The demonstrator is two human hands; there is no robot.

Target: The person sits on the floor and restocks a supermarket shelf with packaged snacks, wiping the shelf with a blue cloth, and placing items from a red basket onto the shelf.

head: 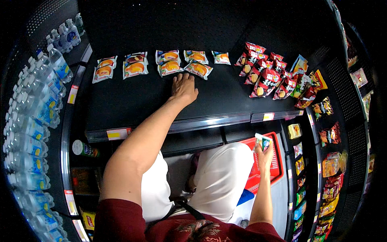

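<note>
My left hand [183, 88] is stretched palm down over the black shelf [136, 99], fingers slightly spread. Its fingertips are at the near edges of two packaged breads, one with an orange bun picture [170, 68] and a tilted one [198, 70]; contact is hard to tell. More packaged breads [135, 70] lie in short overlapping columns to the left, and a single packet [221, 57] lies to the right. Low on the right, my right hand [264, 155] grips a small white and green packet [263, 142], above a red plastic basket [276, 169].
Red snack bags [266, 83] are heaped at the shelf's right. Rows of water bottles [36, 127] line the left side shelf. Side shelves on the right hold several snack packets [331, 163]. The shelf's front edge [208, 121] carries price tags. Below it stands a can [86, 148].
</note>
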